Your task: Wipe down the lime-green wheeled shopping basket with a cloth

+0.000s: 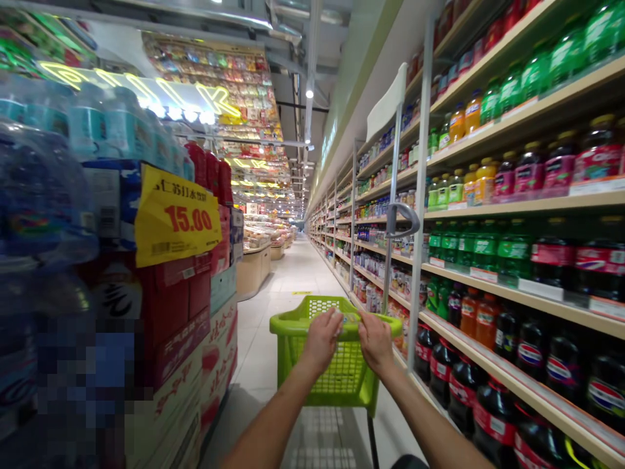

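Both my hands meet over the near rim of a lime-green shopping basket (293, 326) in a supermarket aisle. My left hand (322, 339) and my right hand (375, 339) pinch a small clear plastic bottle or packet (347, 318) between them, just above the basket's opening. The fingers of both hands are curled closed on it. A grey pull handle (401, 221) rises on a metal pole from the basket's right side.
Long shelves of soft-drink bottles (512, 260) line the right side. On the left stands a stack of water bottle packs and red cartons with a yellow 15.00 price sign (176, 218). The white tiled aisle (297, 273) runs straight ahead.
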`<state>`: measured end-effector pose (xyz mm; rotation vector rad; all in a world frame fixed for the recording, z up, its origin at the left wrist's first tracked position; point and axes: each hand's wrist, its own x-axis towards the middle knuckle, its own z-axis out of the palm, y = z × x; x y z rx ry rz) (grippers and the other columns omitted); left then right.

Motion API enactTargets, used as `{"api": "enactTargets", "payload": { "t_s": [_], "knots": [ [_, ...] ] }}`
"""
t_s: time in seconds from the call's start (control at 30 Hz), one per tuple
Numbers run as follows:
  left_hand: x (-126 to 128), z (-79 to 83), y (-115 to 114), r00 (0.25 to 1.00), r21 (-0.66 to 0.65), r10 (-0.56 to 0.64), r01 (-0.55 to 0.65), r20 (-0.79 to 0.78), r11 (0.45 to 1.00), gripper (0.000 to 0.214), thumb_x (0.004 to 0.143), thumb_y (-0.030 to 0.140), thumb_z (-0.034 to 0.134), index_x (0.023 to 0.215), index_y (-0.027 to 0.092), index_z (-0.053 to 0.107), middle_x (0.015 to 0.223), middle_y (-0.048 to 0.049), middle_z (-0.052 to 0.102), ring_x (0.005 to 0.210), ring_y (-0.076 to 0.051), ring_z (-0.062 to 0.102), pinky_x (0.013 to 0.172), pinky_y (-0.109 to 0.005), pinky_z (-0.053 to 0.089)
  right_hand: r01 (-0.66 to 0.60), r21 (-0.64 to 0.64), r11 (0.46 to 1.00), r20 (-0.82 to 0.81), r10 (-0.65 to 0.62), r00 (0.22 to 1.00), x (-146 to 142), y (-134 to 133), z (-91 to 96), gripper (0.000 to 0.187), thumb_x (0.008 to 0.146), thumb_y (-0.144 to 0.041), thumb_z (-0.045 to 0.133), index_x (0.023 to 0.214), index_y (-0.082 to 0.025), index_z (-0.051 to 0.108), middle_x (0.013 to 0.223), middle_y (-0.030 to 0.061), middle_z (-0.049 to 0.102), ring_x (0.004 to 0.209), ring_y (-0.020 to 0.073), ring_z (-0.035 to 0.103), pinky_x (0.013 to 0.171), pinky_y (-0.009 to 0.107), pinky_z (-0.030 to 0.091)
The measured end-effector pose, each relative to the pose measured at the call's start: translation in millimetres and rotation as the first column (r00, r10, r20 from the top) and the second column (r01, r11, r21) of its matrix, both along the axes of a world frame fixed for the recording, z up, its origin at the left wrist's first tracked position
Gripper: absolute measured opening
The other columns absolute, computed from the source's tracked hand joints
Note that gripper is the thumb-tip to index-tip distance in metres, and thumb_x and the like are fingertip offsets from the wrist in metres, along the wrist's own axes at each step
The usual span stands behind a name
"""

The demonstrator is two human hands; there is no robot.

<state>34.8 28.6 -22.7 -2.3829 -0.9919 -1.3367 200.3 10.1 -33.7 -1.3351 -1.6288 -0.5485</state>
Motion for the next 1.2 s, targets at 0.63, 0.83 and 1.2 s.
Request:
{"api": "enactTargets", "payload": {
  "t_s": [0.63, 0.83, 1.2],
  "knots": [
    [28, -6.0, 1, 1.000, 0.002, -0.001, 0.001, -0.030, 1.000, 0.027, 0.082, 0.021, 0.045, 0.105, 0.020, 0.060, 0.122, -0.0116, 0.052, 0.106, -0.022, 0.051, 0.090, -0.042, 0.041, -0.080, 0.028, 0.996, 0.030, 0.080, 0.996, 5, 1, -12.7, 0.031, 0.084, -0.021, 0.030, 0.100, -0.020, 0.058, 0.098, 0.0058, 0.065, 0.095, 0.0201, 0.055, 0.094, 0.044, 0.025],
    [-51, -0.1, 13, 0.974, -0.109, 0.212, -0.203, 0.076, 0.973, 0.032, 0.081, 0.014, 0.039, 0.106, 0.017, 0.058, 0.123, -0.0113, 0.051, 0.109, -0.022, 0.050, 0.093, -0.040, 0.041, -0.096, 0.077, 0.992, 0.031, 0.094, 0.995, 7, -1, -14.9, 0.030, 0.083, -0.021, 0.032, 0.097, -0.020, 0.059, 0.096, 0.0045, 0.066, 0.094, 0.0196, 0.056, 0.093, 0.042, 0.027],
    [-6, -6.1, 3, 0.991, 0.038, 0.130, -0.129, -0.040, 0.991, 0.028, 0.083, 0.017, 0.041, 0.106, 0.021, 0.057, 0.122, -0.0105, 0.053, 0.104, -0.022, 0.052, 0.091, -0.045, 0.041, -0.107, 0.078, 0.991, 0.063, 0.102, 0.993, 8, -1, -16.8, 0.031, 0.084, -0.021, 0.032, 0.099, -0.019, 0.059, 0.099, 0.0055, 0.065, 0.095, 0.0194, 0.056, 0.091, 0.041, 0.029]
  ]
}}
